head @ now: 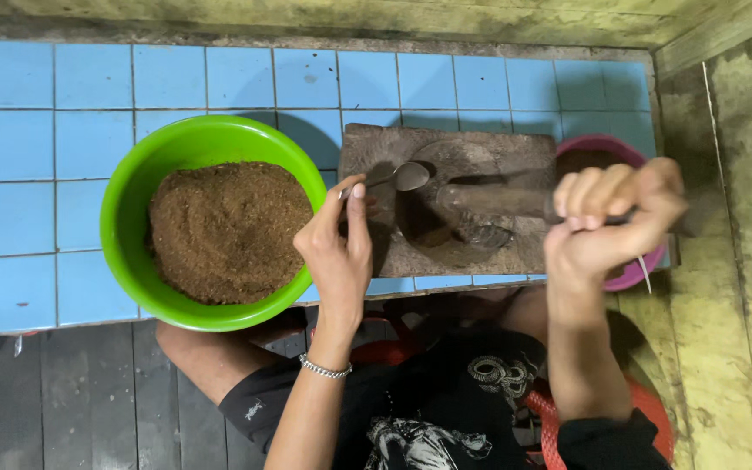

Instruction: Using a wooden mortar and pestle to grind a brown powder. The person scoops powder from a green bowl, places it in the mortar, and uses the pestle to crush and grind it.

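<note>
The left hand (337,252) pinches a metal spoon (398,178) over the stone mortar (446,204) at the near edge of the blue-tiled bench (45,130). The right hand (607,222) closes its grip around the pestle (493,202), which lies in the mortar's hollow. A green bowl (132,191) of brown powder (224,231) sits left; a purple bowl (628,157) sits at the bench's right edge.

A plain home kitchen: a blue-tiled surface (28,130) carries a stone mortar (454,157), a green bowl (132,183) of brown grounds, between rough walls.
</note>
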